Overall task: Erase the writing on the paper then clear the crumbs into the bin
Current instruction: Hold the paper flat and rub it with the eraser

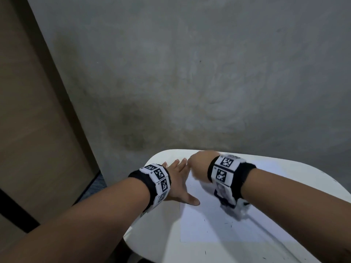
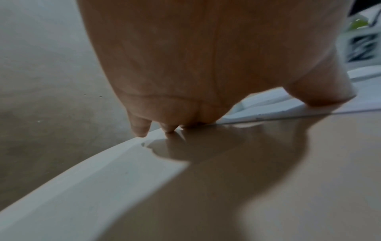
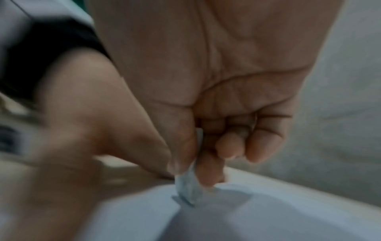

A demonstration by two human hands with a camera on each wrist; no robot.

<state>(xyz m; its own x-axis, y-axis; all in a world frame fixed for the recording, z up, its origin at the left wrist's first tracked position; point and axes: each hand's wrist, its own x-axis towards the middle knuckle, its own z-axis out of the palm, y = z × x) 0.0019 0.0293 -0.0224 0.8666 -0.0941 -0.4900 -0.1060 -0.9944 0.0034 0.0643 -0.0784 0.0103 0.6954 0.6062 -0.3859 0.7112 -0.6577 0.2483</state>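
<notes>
A white sheet of paper (image 1: pixel 209 221) lies on a white table (image 1: pixel 152 234). My left hand (image 1: pixel 178 183) lies flat with straight fingers on the sheet's far left corner; in the left wrist view the left hand (image 2: pixel 185 65) presses near the table's rim (image 2: pixel 103 171). My right hand (image 1: pixel 199 164) sits at the paper's far edge, blurred. In the right wrist view its thumb and fingers (image 3: pixel 208 171) pinch a small white eraser (image 3: pixel 188 190), whose tip touches the paper (image 3: pixel 247 220). Dark crumbs (image 1: pixel 228 223) speckle the sheet's near part. No bin is in view.
The table's rounded left edge (image 1: pixel 133 224) drops off to a grey concrete surface (image 1: pixel 190 73) beyond. A brown panel (image 1: pixel 28 111) stands at the far left. More dark specks (image 1: pixel 205 252) lie on the table near the paper's front edge.
</notes>
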